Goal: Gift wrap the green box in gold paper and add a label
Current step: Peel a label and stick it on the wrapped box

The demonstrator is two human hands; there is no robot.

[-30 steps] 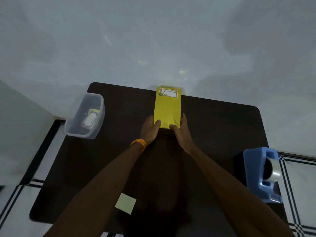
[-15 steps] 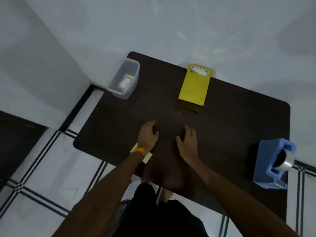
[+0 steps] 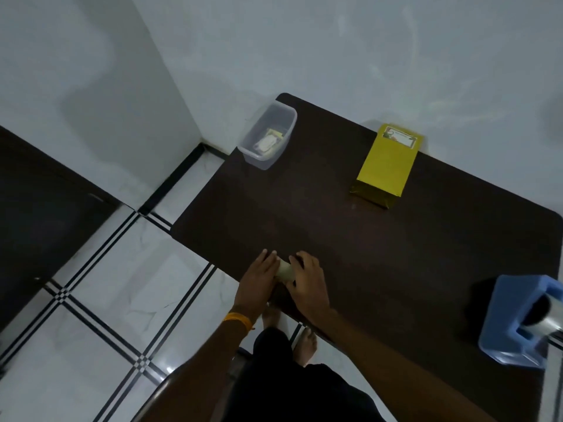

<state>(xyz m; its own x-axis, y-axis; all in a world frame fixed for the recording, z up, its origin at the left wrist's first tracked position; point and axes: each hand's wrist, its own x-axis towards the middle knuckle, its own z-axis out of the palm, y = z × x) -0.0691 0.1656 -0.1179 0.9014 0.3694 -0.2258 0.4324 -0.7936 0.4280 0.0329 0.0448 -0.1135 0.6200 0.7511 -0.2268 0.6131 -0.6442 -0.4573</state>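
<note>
**Box wrapped and labelled; hands busy with a loose slip at the near edge**

Box (image 3: 385,166) lies at about 1 o'clock on the dark worktop (image 3: 335,233), its far end close to the wall. Gold paper covers every side in view and no green shows. A label (image 3: 399,139) sits on its top face at the far end. Neither hand touches it.

Both hands are at roughly 7 o'clock, right at the near edge, on either side of a small pale slip (image 3: 285,271). The left hand (image 3: 259,280) rests with its fingers (image 3: 268,260) fairly straight and together against the slip. The right hand (image 3: 309,283) arches over the slip's other end with its fingers (image 3: 304,258) bent. Whether they pinch the paper or only press on it cannot be told.

A clear tub (image 3: 259,159) holding a few cards stands at 11 o'clock, and a blue tape dispenser (image 3: 515,318) at 4 o'clock.

The task looks all but done, so the risks are probably small. The slip is thin and flat on a smooth top beside the drop, and a sliding push could send it to the floor instead of lifting it. Whether the label's corners are fully stuck is too small to judge. If they are not, it could peel.
</note>
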